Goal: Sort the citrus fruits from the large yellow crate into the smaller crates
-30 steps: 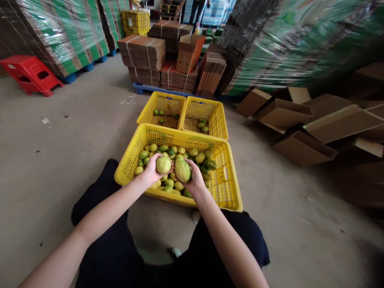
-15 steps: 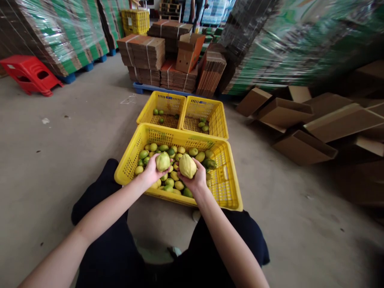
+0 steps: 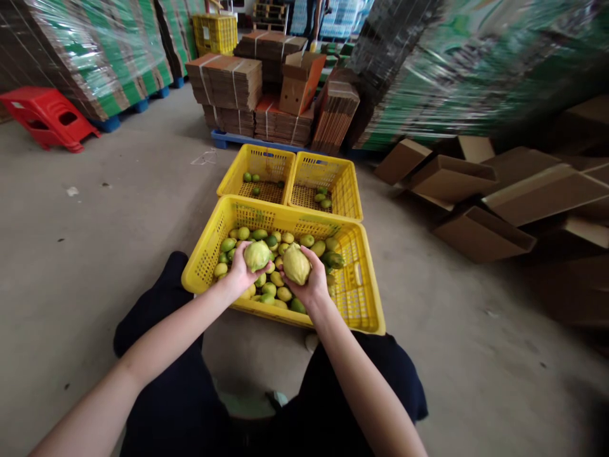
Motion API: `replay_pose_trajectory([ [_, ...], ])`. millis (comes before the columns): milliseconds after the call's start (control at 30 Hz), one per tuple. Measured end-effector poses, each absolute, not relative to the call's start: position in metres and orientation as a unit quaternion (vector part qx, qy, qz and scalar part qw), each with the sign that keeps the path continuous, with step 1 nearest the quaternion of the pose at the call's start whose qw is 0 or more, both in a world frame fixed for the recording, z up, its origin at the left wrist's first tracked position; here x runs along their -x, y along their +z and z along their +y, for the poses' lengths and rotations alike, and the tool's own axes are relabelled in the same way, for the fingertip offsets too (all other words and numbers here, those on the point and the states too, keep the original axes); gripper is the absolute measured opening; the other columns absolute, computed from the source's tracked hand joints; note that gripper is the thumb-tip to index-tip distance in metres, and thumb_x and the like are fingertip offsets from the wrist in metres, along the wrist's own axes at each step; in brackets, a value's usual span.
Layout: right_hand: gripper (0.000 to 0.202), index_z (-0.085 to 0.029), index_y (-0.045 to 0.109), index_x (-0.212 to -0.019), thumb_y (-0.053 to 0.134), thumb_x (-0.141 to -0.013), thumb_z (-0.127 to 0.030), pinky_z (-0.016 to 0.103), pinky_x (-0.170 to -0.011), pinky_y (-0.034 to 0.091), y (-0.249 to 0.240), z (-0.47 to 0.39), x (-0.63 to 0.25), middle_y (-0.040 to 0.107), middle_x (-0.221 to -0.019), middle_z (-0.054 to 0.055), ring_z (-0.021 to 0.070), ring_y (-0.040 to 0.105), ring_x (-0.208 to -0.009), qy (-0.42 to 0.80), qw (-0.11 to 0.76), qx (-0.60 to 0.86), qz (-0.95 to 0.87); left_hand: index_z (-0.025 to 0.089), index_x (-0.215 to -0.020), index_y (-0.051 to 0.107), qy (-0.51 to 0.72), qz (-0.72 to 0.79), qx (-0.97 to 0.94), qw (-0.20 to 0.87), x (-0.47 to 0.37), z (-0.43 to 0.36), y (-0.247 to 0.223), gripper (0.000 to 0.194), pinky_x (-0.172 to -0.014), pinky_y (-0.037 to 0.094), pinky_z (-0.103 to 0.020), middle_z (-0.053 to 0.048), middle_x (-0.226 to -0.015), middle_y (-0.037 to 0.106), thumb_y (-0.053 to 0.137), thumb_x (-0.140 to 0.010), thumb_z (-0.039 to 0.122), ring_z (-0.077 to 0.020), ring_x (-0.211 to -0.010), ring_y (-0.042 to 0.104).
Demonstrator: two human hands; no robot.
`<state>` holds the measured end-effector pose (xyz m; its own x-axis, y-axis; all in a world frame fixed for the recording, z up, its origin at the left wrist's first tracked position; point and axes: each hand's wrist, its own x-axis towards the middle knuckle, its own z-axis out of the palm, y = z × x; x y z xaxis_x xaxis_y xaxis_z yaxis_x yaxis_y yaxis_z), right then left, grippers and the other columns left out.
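My left hand is closed round a yellow-green lemon, which rests on the fingers facing up. A larger, ridged, paler lemon sits in my right hand, thumb along its right side. Both hands are above a large yellow plastic crate standing in front of my knees. Inside it lie many lemons, from yellow to green, with a dark green one at the right of the heap. The hands and held fruit hide part of the heap.
Two smaller yellow crates, a left one and a right one, adjoin the large crate's far side, each with a few green fruits. Bundled flat cartons stand on a blue pallet behind. Open cardboard boxes lie right; a red stool stands left.
Both lemons have turned slightly in my fingers. My right thumb has shifted up along its lemon. The crates and the fruit in them look unmoved.
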<state>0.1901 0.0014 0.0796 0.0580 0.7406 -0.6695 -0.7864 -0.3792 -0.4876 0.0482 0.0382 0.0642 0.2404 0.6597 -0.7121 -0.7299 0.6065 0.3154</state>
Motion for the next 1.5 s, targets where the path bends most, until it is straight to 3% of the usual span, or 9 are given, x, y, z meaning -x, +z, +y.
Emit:
replay_pose_trajectory([
  [133,0.019,-0.017,0.065,-0.082,0.051,-0.090,-0.027,0.025,-0.042,0.050,0.074,0.003,-0.189,0.069,-0.060,0.003,0.0171,0.065,-0.048,0.682,0.569,0.459,0.023,0.016,-0.085,0.061,0.449,0.435,-0.007,0.781,-0.051,0.035,0.065,0.025,-0.044,0.054,-0.024,-0.005,-0.062,0.067,0.044,-0.095,0.030,-0.0154,-0.046,0.061],
  [300,0.016,-0.018,0.067,-0.086,0.052,-0.088,-0.025,0.029,-0.051,0.056,0.062,0.006,-0.191,0.073,-0.068,0.004,0.0203,0.070,-0.060,0.677,0.589,0.442,0.023,0.018,-0.102,0.063,0.448,0.438,0.021,0.779,-0.050,0.038,0.061,0.017,-0.047,0.056,-0.023,-0.003,-0.070,0.071,0.049,-0.096,0.026,-0.0153,-0.052,0.065],
  [400,0.016,-0.019,0.068,-0.087,0.053,-0.086,-0.025,0.030,-0.056,0.059,0.059,0.006,-0.193,0.073,-0.070,0.005,0.0207,0.070,-0.062,0.671,0.602,0.433,0.017,0.015,-0.105,0.065,0.440,0.433,0.037,0.786,-0.048,0.040,0.063,0.027,-0.056,0.060,-0.026,-0.007,-0.074,0.072,0.042,-0.099,0.028,-0.0177,-0.061,0.070],
  [567,0.030,-0.018,0.068,-0.078,0.055,-0.086,-0.044,0.034,-0.057,0.060,0.062,0.002,-0.193,0.069,-0.062,0.006,0.0234,0.071,-0.061,0.700,0.570,0.430,0.013,0.012,-0.087,0.068,0.434,0.403,0.003,0.806,-0.048,0.038,0.065,0.029,-0.058,0.060,-0.030,-0.007,-0.066,0.069,0.044,-0.093,0.027,-0.0196,-0.062,0.070],
  [767,0.032,-0.019,0.066,-0.066,0.057,-0.084,-0.044,0.032,-0.055,0.058,0.064,0.000,-0.185,0.067,-0.058,0.005,0.0219,0.069,-0.059,0.667,0.598,0.436,-0.083,0.015,-0.064,0.066,0.427,0.411,-0.117,0.797,-0.051,0.033,0.066,0.028,-0.048,0.048,-0.024,-0.009,-0.058,0.067,0.049,-0.083,0.027,-0.0209,-0.062,0.069],
  [933,0.032,-0.020,0.067,-0.059,0.065,-0.078,-0.046,0.028,-0.055,0.055,0.057,-0.005,-0.180,0.066,-0.055,0.001,0.0178,0.064,-0.056,0.549,0.637,0.481,-0.246,0.016,-0.054,0.067,0.444,0.427,-0.214,0.758,-0.050,0.032,0.064,0.035,-0.052,0.047,-0.026,-0.009,-0.057,0.069,0.049,-0.082,0.027,-0.0201,-0.059,0.067],
  [1167,0.022,-0.027,0.067,-0.055,0.070,-0.076,-0.031,0.033,-0.081,0.056,0.067,-0.025,-0.182,0.072,-0.071,0.001,0.0247,0.070,-0.090,0.430,0.636,0.492,-0.410,0.018,-0.049,0.070,0.503,0.392,-0.385,0.667,-0.042,0.023,0.060,0.039,-0.077,0.050,-0.024,-0.005,-0.058,0.069,0.055,-0.085,0.019,-0.0174,-0.064,0.064],
  [1300,0.025,-0.027,0.067,-0.052,0.068,-0.076,-0.021,0.032,-0.084,0.055,0.072,-0.029,-0.181,0.072,-0.070,0.002,0.0245,0.071,-0.091,0.444,0.643,0.495,-0.380,0.018,-0.047,0.070,0.502,0.395,-0.355,0.683,-0.041,0.019,0.065,0.040,-0.083,0.051,-0.024,-0.006,-0.060,0.069,0.054,-0.084,0.016,-0.0185,-0.067,0.066],
  [1500,0.026,-0.026,0.067,-0.052,0.067,-0.078,-0.023,0.031,-0.079,0.053,0.073,-0.027,-0.177,0.071,-0.067,0.001,0.0228,0.071,-0.084,0.419,0.642,0.501,-0.402,0.021,-0.046,0.068,0.505,0.402,-0.297,0.704,-0.044,0.023,0.063,0.039,-0.079,0.053,-0.024,-0.003,-0.057,0.067,0.056,-0.083,0.017,-0.0175,-0.066,0.065],
])
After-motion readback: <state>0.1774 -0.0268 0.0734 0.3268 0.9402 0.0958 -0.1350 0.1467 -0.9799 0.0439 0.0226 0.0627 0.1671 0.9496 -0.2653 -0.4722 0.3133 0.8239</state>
